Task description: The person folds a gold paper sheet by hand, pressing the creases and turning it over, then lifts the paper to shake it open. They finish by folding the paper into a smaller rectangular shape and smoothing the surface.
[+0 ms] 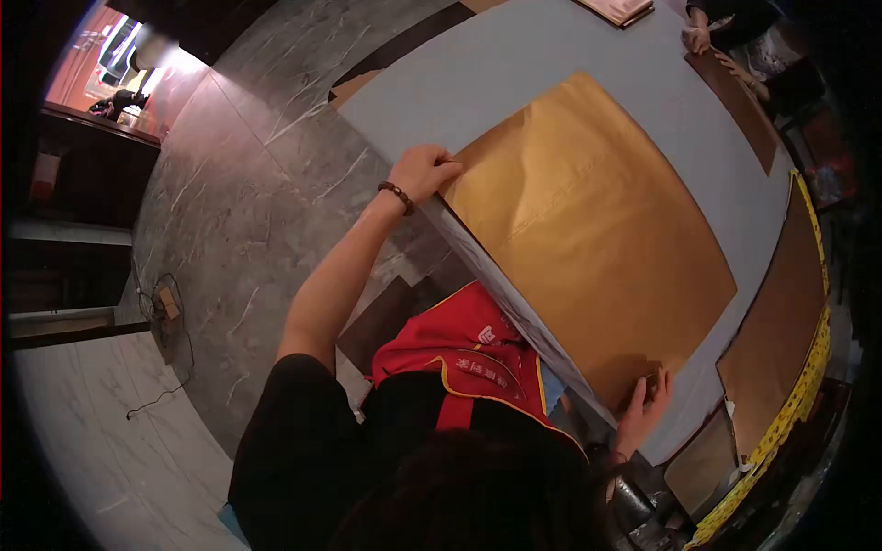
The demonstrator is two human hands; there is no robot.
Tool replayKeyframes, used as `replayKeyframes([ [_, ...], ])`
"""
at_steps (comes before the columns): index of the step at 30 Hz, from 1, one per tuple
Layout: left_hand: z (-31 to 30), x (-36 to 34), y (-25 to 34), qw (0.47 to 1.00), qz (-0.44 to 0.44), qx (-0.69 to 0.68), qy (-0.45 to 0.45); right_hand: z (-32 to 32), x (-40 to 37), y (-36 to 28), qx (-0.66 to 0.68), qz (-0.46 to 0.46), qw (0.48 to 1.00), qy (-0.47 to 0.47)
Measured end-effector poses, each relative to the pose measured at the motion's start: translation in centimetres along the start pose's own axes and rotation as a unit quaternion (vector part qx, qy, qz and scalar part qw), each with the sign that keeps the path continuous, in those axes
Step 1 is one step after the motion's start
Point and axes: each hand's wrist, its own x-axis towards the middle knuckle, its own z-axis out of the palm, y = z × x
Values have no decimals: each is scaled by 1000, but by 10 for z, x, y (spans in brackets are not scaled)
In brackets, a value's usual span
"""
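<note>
A large gold, leather-like sheet [597, 220] lies over the grey-covered table [680, 101], with a faint crease line across its middle and a raised ripple toward its far left side. My left hand [423, 173], with a beaded bracelet at the wrist, pinches the sheet's left corner at the table edge. At the sheet's near right corner is my right hand [645, 409], its thumb and fingers apart and resting on the gold surface. The red apron [469, 340] on my body meets the table edge between my arms.
Across the table, another person's hands [712, 55] hold a brown strip [740, 110]. Folded pinkish sheets [620, 9] lie at the far edge. Brown panels [781, 321] and a yellow tape-like band [790, 404] line the right. A cable [188, 354] trails over the floor at left.
</note>
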Motion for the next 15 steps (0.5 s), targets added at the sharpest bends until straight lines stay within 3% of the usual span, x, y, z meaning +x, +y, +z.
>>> replayKeyframes([
  [2, -2, 3, -4, 1000, 25, 17, -1, 3, -2, 7, -129, -86, 988, 7],
  [4, -6, 7, -6, 998, 48, 34, -1, 5, -5, 5, -176, -115, 978, 11],
  [5, -10, 12, -6, 998, 27, 37, -45, 7, -7, 4, -221, -145, 964, 16],
  [6, -13, 15, -5, 995, 6, 40, -90, 7, -7, 8, -221, -145, 964, 14],
  [8, -15, 16, -4, 995, 39, 38, -87, 10, -7, 19, -238, -198, 951, 7],
  [10, -15, 19, -2, 990, 17, 102, -100, 11, -9, 18, -251, -203, 946, 10],
  [15, -18, 21, -2, 992, -30, 45, -112, 10, -12, 21, -280, -201, 939, -5],
])
